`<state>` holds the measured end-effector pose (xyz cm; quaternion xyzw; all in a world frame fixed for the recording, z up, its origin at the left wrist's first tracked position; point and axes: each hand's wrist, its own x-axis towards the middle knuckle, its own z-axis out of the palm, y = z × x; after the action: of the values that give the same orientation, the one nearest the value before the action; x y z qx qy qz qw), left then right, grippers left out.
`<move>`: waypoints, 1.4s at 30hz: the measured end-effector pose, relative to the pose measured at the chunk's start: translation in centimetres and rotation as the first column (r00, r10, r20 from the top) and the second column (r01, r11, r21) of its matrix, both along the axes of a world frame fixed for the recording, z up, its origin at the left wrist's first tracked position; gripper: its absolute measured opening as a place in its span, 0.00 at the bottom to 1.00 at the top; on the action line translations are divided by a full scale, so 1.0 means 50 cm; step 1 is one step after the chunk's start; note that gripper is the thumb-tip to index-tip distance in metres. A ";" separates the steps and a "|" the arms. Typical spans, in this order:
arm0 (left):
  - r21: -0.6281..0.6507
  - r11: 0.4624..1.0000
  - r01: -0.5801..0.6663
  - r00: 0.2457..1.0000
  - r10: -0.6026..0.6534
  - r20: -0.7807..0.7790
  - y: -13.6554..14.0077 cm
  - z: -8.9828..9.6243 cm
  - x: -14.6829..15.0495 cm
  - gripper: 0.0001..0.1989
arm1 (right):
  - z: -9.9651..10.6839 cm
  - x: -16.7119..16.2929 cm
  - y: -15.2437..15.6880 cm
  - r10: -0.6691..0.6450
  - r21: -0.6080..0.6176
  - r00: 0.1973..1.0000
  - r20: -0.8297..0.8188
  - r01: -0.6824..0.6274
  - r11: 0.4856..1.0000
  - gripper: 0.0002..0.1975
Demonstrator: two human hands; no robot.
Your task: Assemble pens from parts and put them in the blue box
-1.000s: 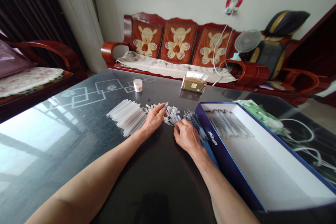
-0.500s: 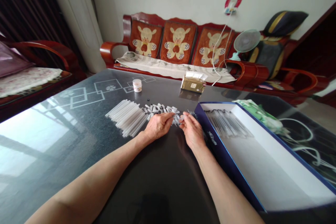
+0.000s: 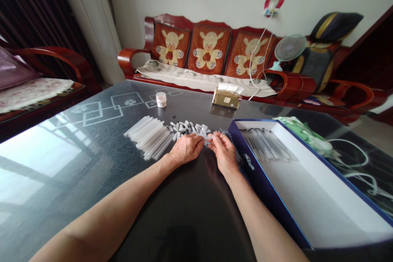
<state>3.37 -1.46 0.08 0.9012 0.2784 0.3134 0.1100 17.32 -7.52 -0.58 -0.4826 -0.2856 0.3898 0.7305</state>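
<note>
Right hand [image 3: 225, 151] moved in beside left hand [image 3: 186, 148] — both hands' fingers pinching small piece [image 3: 209, 137], probably translucent.

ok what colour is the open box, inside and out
The open box is dark blue outside, white inside; see the head view.

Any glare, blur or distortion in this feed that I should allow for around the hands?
Head view: pale glare washes over the left side of the table; head view, lower right: the box looks stretched toward the edge; head view, centre: the piece between left hand and right hand is too soft to make out.
</note>
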 end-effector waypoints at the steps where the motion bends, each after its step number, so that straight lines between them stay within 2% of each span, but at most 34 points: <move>1: 0.003 1.000 -0.001 1.000 0.001 0.002 0.002 -0.001 0.000 0.14 | 0.000 0.000 -0.001 0.014 -0.010 1.000 0.015 -0.014 1.000 0.17; 9: 0.027 0.999 0.047 0.999 -0.047 -0.025 0.006 -0.001 -0.001 0.16 | 0.008 0.007 -0.008 0.118 -0.096 0.988 0.102 -0.108 0.989 0.20; 18: 0.157 0.987 -0.038 0.984 0.064 -0.164 -0.003 -0.011 -0.005 0.17 | 0.014 -0.002 -0.006 0.079 -0.174 0.995 -0.053 -0.087 0.981 0.19; 25: 0.199 0.979 -0.042 0.977 0.082 -0.198 -0.007 -0.009 -0.005 0.16 | 0.011 -0.005 -0.006 0.096 -0.213 0.989 -0.113 -0.119 0.970 0.18; 28: 0.192 0.980 -0.044 0.975 0.084 -0.205 -0.004 -0.002 -0.006 0.17 | 0.011 -0.003 -0.007 0.102 -0.195 0.994 -0.029 -0.106 0.975 0.17; 30: 0.204 0.979 -0.025 0.983 0.061 -0.172 0.000 0.003 -0.007 0.17 | 0.017 0.002 -0.010 0.109 -0.187 0.983 0.147 -0.080 0.979 0.14; 32: 0.244 0.970 -0.011 0.991 0.044 -0.130 0.006 0.006 -0.009 0.16 | 0.026 0.008 -0.015 0.119 -0.185 0.893 0.435 -0.041 0.982 0.11; 34: 0.296 0.955 -0.012 0.994 0.042 -0.096 0.011 0.004 -0.011 0.16 | 0.036 0.013 -0.022 0.108 -0.150 0.694 0.712 0.000 0.989 0.09; 36: 0.331 0.944 -0.004 0.997 0.029 -0.072 0.015 -0.001 -0.012 0.16 | 0.046 0.014 -0.030 0.088 -0.105 0.460 0.884 0.012 0.994 0.09; 39: 0.339 0.939 0.048 0.998 -0.033 -0.051 0.017 -0.009 -0.012 0.15 | 0.067 0.011 -0.043 0.110 -0.116 0.182 0.977 0.025 0.993 0.09; 42: 0.355 0.933 0.065 0.998 -0.068 -0.002 0.017 -0.007 -0.012 0.17 | 0.101 0.027 -0.061 0.133 -0.134 0.028 0.991 0.047 0.990 0.09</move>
<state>2.76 -0.60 -0.29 0.9136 0.1861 0.3590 -0.0424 18.65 -10.55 4.47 -0.6546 -0.7020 -0.0173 0.2798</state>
